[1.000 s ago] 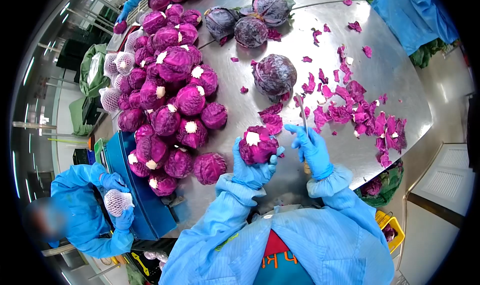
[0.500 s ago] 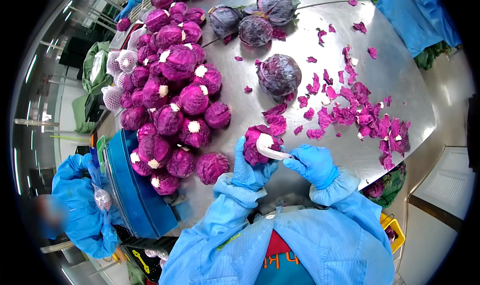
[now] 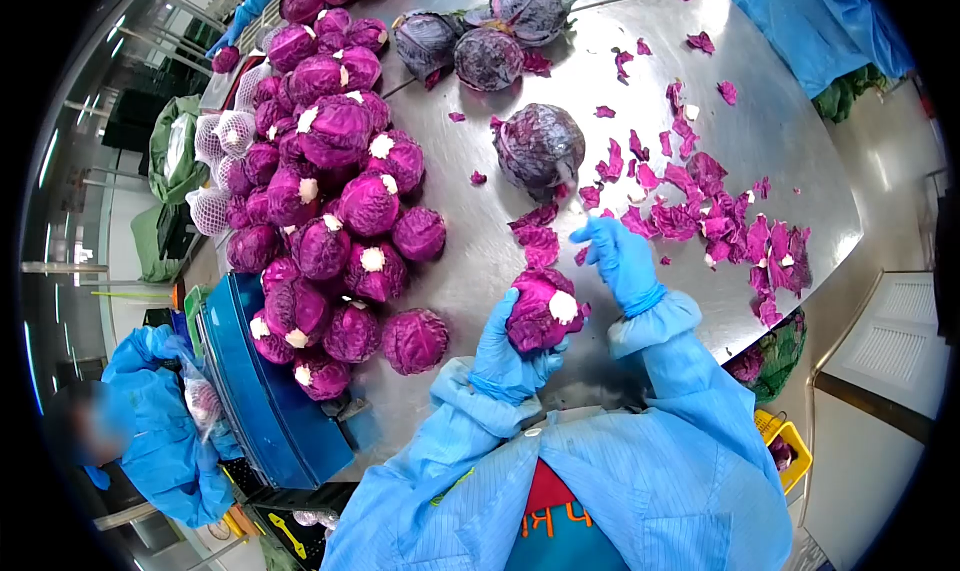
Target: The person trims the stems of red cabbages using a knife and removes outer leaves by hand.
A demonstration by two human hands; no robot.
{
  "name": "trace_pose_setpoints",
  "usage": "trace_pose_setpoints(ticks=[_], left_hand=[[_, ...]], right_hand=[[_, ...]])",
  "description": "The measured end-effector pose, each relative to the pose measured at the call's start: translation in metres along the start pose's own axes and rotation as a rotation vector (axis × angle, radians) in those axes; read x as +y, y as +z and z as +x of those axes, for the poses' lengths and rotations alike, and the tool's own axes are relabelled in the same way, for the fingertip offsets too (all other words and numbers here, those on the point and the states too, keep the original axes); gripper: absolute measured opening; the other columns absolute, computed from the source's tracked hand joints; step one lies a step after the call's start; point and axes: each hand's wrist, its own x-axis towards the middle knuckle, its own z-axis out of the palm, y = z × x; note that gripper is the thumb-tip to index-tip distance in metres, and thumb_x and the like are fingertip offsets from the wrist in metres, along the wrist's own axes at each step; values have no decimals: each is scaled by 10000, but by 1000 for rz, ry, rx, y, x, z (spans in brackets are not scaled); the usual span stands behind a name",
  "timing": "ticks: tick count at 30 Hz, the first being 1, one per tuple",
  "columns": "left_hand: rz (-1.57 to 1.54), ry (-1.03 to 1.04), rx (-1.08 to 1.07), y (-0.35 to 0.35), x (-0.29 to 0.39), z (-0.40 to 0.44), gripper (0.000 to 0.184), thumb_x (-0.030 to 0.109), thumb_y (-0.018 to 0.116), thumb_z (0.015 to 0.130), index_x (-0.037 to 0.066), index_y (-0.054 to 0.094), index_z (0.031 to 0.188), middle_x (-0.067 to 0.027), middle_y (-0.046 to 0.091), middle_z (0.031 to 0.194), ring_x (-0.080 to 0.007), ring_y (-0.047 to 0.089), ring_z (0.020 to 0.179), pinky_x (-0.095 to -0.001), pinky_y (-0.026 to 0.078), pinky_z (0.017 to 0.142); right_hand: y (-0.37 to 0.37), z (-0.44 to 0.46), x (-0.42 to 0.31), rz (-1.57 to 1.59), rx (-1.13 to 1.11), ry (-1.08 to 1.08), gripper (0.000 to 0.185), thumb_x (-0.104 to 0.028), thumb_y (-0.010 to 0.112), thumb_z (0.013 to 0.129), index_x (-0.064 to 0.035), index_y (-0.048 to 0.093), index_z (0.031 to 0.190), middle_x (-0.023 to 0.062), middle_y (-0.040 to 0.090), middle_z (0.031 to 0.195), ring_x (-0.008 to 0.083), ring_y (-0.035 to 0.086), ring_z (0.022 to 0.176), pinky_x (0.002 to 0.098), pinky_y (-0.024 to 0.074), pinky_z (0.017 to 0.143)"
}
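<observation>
My left hand (image 3: 508,356) is wrapped round a small trimmed red cabbage (image 3: 540,311), whose white cut stem faces to the right. Above and to the right of it, apart from the cabbage, is my right hand (image 3: 622,261), its fingers curled as if round the knife handle. The knife's pale blade is hard to make out against the bright steel. Loose purple leaves (image 3: 536,243) lie just beyond the held cabbage. A darker, untrimmed red cabbage (image 3: 540,149) sits farther up the table. Both hands wear blue gloves.
A heap of trimmed red cabbages (image 3: 340,211) covers the left side of the steel table (image 3: 450,161). Leaf scraps (image 3: 740,226) are strewn on the right. Several dark cabbages (image 3: 489,59) stand at the back. A blue bin (image 3: 275,381) adjoins a co-worker (image 3: 170,421) at left.
My right hand has moved up and away from the cabbage, and the knife blade no longer touches its stem. The held cabbage has turned, its white cut now facing right.
</observation>
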Motion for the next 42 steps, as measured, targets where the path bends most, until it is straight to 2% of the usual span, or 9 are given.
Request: trace_pose_setpoints(ticks=[7, 11, 17, 24, 27, 30, 34, 40, 42], left_hand=[[-24, 113, -5, 4, 23, 2, 705, 611, 524, 873, 71, 455, 1322, -252, 583, 1177, -333, 678, 756, -408, 614, 637], [-43, 61, 4, 1, 25, 4, 805, 723, 458, 830, 82, 468, 1317, -280, 591, 1149, -282, 659, 663, -365, 584, 545], [11, -33, -78, 0, 20, 5, 787, 704, 419, 856, 79, 455, 1332, -297, 594, 1074, -225, 544, 539, -288, 461, 441], [-11, -43, -86, 5, 18, -6, 741, 673, 397, 887, 85, 429, 1336, -314, 564, 1082, -241, 527, 530, -307, 473, 428], [167, 47, 90, 0, 12, -2, 827, 721, 411, 852, 35, 455, 1311, -312, 593, 1090, -200, 494, 488, -289, 431, 397], [-41, -90, -122, -13, 8, 6, 889, 736, 436, 831, 22, 394, 1359, -313, 592, 1086, -173, 488, 493, -271, 423, 400], [-163, -188, -401, -22, 12, 7, 963, 731, 498, 805, 13, 300, 1416, -306, 579, 1089, -137, 480, 498, -261, 416, 405], [-98, -216, -457, -39, 21, 7, 978, 725, 519, 804, 0, 276, 1414, -310, 577, 1082, -154, 519, 481, -255, 437, 410], [-68, -224, -429, -38, 21, 9, 964, 739, 485, 811, 8, 293, 1409, -322, 587, 1060, -161, 521, 468, -260, 437, 400]], right_hand=[[-18, -44, 77, -438, -153, 51, 334, -339, 628, 895, -103, 623, 1131, 132, 661, 910, 310, 644, 778, 393, 505, 688], [-11, -66, 79, -659, -63, -248, 342, -289, 676, 859, -149, 636, 1169, 110, 622, 1025, 284, 610, 861, 371, 508, 724], [-7, -42, -23, 140, -229, -255, 445, -130, 681, 858, -150, 590, 1293, 50, 621, 1051, 213, 595, 894, 304, 502, 774], [-1, -24, -32, -32, -363, -683, 278, -78, 659, 869, -77, 646, 1147, 74, 662, 927, 204, 622, 804, 282, 511, 737], [6, -28, -44, 206, -287, -606, 155, -119, 643, 896, -46, 660, 1032, 70, 667, 912, 151, 614, 711, 265, 512, 654], [-10, -33, -63, 821, -277, -77, 164, -138, 623, 920, -41, 674, 1042, 46, 672, 897, 88, 586, 653, 247, 487, 581], [-14, -11, -17, 80, 19, -93, 328, -107, 635, 909, -69, 613, 1234, 40, 651, 911, 72, 549, 649, 216, 470, 597], [-4, -28, 2, 377, -91, -29, 340, -70, 642, 897, -49, 591, 1233, 20, 639, 1161, 70, 578, 943, 207, 454, 768], [-5, -28, 2, 448, -287, -15, 660, -284, 728, 834, -69, 442, 1388, 58, 516, 1363, 133, 524, 1134, 294, 416, 948]])
